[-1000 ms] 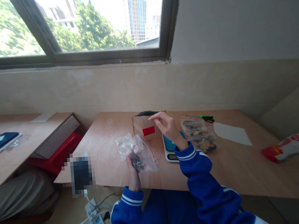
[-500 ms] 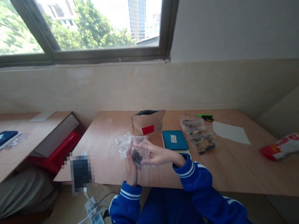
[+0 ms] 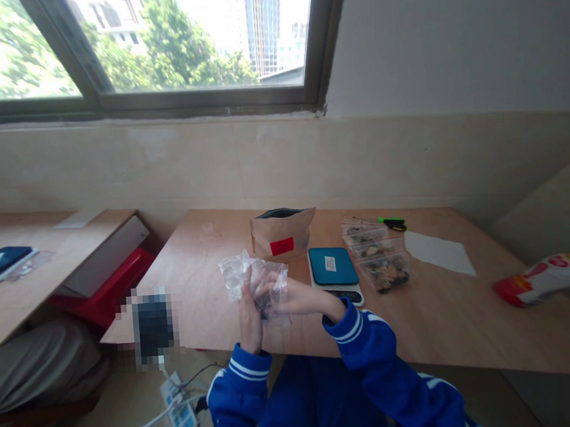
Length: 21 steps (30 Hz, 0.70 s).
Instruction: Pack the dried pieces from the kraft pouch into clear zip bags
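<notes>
My left hand (image 3: 249, 317) is closed around the side of a clear plastic bag (image 3: 276, 280) held above the table. Dark pieces (image 3: 264, 301) show in the lower part of this bag; their kind is too unclear to name. My right hand (image 3: 298, 296) comes from the right, its bent fingers showing through the clear plastic against the dark pieces. What those fingertips pinch is hidden. Crumpled clear plastic (image 3: 232, 274) spreads to the left of my left hand. Just behind stands an open brown paper pouch (image 3: 286, 229) with a red label.
A kitchen scale (image 3: 333, 266) with a teal top is right of my hands. Beyond it lie several zip bags of dried pieces (image 3: 385, 273), green-and-black handled tools (image 3: 392, 223), white paper (image 3: 439, 253) and a red-and-white package (image 3: 538, 280). A power strip (image 3: 178, 403) is below left.
My right hand has shifted slightly left and its fingers are now deeper behind the clear plastic, covering more of the dark pieces. My left hand keeps its hold.
</notes>
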Each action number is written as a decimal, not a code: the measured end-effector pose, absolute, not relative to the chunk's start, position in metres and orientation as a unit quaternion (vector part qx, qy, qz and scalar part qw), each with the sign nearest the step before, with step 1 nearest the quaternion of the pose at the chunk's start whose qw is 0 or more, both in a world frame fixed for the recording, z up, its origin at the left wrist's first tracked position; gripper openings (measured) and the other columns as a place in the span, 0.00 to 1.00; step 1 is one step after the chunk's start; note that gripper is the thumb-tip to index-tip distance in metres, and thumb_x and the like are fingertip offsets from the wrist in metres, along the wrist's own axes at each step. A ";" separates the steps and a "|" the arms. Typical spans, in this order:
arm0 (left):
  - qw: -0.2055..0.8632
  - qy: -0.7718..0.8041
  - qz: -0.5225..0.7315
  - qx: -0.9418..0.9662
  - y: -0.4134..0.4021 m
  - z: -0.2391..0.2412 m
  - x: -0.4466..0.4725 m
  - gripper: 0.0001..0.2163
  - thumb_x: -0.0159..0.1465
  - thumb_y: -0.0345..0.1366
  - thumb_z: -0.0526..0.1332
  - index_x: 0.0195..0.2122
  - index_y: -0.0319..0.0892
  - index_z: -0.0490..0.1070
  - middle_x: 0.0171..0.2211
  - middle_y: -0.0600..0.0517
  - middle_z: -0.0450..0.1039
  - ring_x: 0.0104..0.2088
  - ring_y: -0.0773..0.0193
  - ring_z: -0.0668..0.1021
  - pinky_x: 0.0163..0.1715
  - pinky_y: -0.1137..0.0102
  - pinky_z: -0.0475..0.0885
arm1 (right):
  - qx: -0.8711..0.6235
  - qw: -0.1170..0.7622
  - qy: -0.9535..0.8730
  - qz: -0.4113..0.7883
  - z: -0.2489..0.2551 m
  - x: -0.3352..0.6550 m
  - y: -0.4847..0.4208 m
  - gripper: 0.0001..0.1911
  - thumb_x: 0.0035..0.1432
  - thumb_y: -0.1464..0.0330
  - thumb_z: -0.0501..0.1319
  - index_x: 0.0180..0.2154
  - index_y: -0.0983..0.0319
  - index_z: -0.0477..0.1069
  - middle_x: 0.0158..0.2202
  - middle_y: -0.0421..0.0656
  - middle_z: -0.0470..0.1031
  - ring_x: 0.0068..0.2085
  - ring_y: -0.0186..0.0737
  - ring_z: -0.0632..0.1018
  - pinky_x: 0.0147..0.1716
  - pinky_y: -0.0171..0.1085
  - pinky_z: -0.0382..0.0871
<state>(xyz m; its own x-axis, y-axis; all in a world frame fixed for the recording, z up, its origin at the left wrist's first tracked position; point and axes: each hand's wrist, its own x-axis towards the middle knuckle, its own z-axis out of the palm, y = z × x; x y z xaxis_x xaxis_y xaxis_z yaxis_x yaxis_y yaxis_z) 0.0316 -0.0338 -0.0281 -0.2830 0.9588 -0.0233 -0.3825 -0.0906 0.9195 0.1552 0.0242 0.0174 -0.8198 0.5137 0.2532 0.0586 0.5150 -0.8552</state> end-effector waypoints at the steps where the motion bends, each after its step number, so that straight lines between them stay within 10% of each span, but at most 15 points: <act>1: 0.510 0.443 0.662 0.324 -0.034 -0.028 0.031 0.31 0.64 0.55 0.46 0.65 0.47 0.50 0.55 0.44 0.69 0.53 0.59 0.73 0.51 0.64 0.69 | -0.174 0.246 -0.838 0.456 0.016 0.156 0.025 0.09 0.53 0.71 0.63 0.40 0.62 0.72 0.45 0.46 0.72 0.48 0.42 0.72 0.51 0.44 0.66; 8: 0.465 0.515 0.632 0.346 -0.034 -0.026 0.025 0.32 0.61 0.57 0.49 0.63 0.46 0.56 0.49 0.43 0.74 0.30 0.62 0.80 0.20 0.73 0.73 | -0.216 0.284 -0.793 0.495 0.016 0.161 0.028 0.07 0.55 0.71 0.61 0.38 0.63 0.73 0.42 0.45 0.76 0.44 0.42 0.76 0.47 0.42 0.69; 15: 0.421 0.517 0.674 0.318 -0.027 -0.025 0.019 0.30 0.63 0.56 0.49 0.59 0.41 0.62 0.43 0.44 0.77 0.44 0.57 0.78 0.39 0.67 0.75 | -0.295 0.326 -0.696 0.568 0.012 0.166 0.033 0.12 0.49 0.65 0.67 0.35 0.63 0.70 0.35 0.43 0.76 0.39 0.40 0.77 0.42 0.40 0.71; 21: 0.401 0.560 0.657 0.308 -0.018 -0.033 0.005 0.31 0.60 0.58 0.51 0.55 0.41 0.67 0.33 0.46 0.78 0.26 0.66 0.77 0.22 0.75 0.69 | -0.325 0.425 -0.640 0.551 0.011 0.173 0.046 0.16 0.47 0.59 0.68 0.34 0.61 0.68 0.34 0.41 0.73 0.37 0.36 0.76 0.39 0.36 0.72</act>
